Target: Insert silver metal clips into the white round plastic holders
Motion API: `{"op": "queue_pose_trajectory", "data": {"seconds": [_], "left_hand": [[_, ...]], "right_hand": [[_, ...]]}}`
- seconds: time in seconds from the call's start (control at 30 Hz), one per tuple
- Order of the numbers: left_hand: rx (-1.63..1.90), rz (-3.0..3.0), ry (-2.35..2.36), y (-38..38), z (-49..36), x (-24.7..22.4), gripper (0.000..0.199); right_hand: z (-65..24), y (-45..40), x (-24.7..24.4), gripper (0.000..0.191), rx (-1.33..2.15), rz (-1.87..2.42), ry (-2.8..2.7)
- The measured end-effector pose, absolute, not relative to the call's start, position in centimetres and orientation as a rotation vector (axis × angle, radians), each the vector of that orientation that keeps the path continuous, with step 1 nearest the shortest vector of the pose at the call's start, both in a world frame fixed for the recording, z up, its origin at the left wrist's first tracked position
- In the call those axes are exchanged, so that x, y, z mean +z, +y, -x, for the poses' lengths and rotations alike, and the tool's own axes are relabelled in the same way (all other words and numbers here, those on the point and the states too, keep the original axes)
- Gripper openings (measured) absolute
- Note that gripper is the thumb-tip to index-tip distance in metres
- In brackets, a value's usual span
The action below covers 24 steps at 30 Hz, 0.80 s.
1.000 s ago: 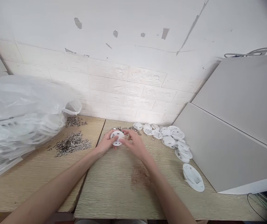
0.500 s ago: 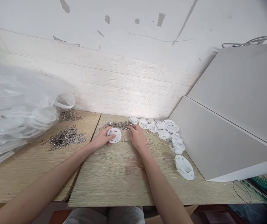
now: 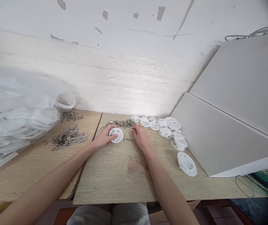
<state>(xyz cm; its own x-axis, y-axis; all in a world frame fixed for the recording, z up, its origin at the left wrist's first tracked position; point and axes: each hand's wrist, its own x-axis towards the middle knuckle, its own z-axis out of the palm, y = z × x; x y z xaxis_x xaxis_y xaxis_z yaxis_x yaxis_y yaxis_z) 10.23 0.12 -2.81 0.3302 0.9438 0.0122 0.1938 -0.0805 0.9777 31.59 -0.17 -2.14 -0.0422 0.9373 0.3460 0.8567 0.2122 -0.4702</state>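
Holding a white disc [image 3: 119,133] by its left edge in the left hand [image 3: 104,137], over the worktop [image 3: 110,175]. Pinching a thin stick [image 3: 131,129] in the right hand [image 3: 141,136], right of the disc, near a far heap of small metal parts [image 3: 122,123].

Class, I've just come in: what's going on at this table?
A person's left hand holds a white, round, plastic-looking disc with small slots. The right hand pinches a thin, pale stick beside a heap of small, silvery metal parts. More white discs lie to the right, and a bulky, translucent plastic bag sits on the left.
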Motion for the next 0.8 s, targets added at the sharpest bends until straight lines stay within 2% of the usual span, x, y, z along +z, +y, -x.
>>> {"op": "queue_pose_trajectory", "data": {"seconds": [0.27, 0.63, 0.8], "left_hand": [[0.899, -1.469, 1.043, -0.13, -10.36, -2.53, 0.064], [0.936, -1.422, 0.967, 0.28, -10.29, -2.8, 0.041], [0.959, -1.36, 0.978, 0.08, -10.32, -2.53, 0.042]], "right_hand": [[-31.69, -0.37, -2.24, 0.022, 0.141, 1.728, -1.93], [-31.05, -0.62, -2.35, 0.021, 0.197, 1.67, -2.005], [-31.05, -0.51, -2.37, 0.022, 0.222, 1.567, -1.901]]}}
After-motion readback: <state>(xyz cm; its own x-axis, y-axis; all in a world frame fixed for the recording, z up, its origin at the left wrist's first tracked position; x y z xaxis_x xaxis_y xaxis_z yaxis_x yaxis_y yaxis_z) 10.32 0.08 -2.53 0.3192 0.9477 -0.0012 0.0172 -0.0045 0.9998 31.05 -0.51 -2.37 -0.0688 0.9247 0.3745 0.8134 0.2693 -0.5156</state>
